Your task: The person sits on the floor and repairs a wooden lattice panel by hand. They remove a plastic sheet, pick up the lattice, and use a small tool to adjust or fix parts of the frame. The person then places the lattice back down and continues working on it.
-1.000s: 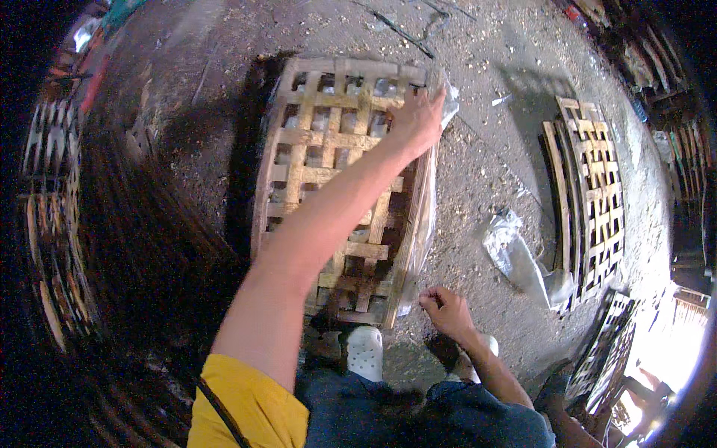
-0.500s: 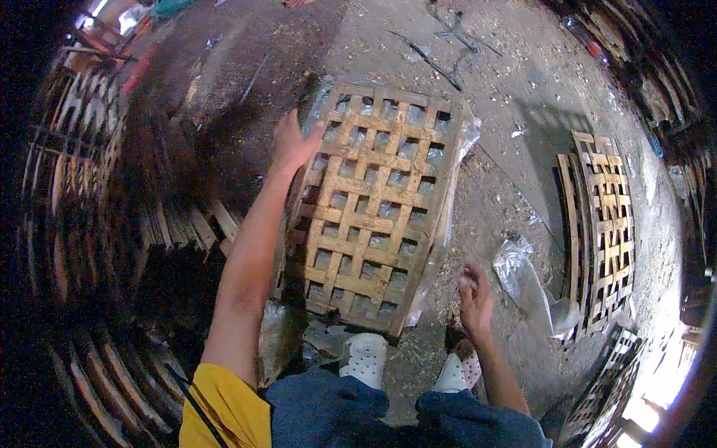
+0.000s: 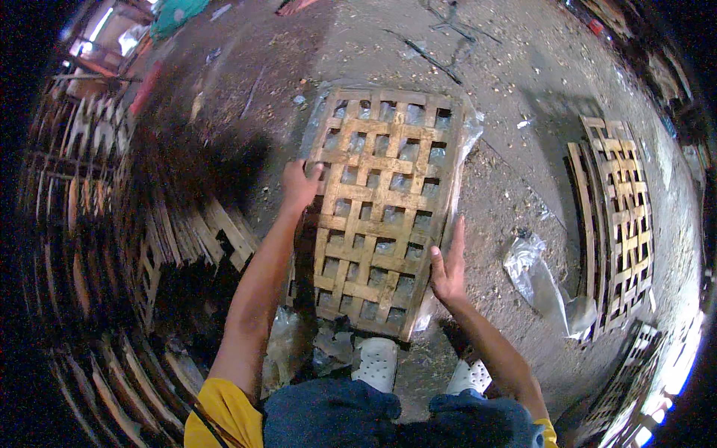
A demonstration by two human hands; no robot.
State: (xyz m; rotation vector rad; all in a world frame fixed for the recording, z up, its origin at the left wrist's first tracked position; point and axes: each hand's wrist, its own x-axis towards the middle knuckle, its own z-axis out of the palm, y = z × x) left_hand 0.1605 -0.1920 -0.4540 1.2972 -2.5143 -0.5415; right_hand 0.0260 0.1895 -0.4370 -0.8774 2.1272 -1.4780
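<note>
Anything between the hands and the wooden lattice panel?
Nothing solid visible. Clear plastic runs beside the lattice panel, near the right hand; can't tell if it's between them. The left hand looks unobstructed.

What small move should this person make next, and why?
Perhaps close in on the lattice from both sides: the left hand is by its left edge and the right hand, open, by its right edge, so a two-sided grip looks within easy reach.

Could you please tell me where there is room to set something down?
A wide patch of chip-strewn floor lies between the dark rod and the lattice panels at right; a narrower one lies between the right hand and the crumpled plastic sheet. The left side is crowded with wooden slats.
</note>
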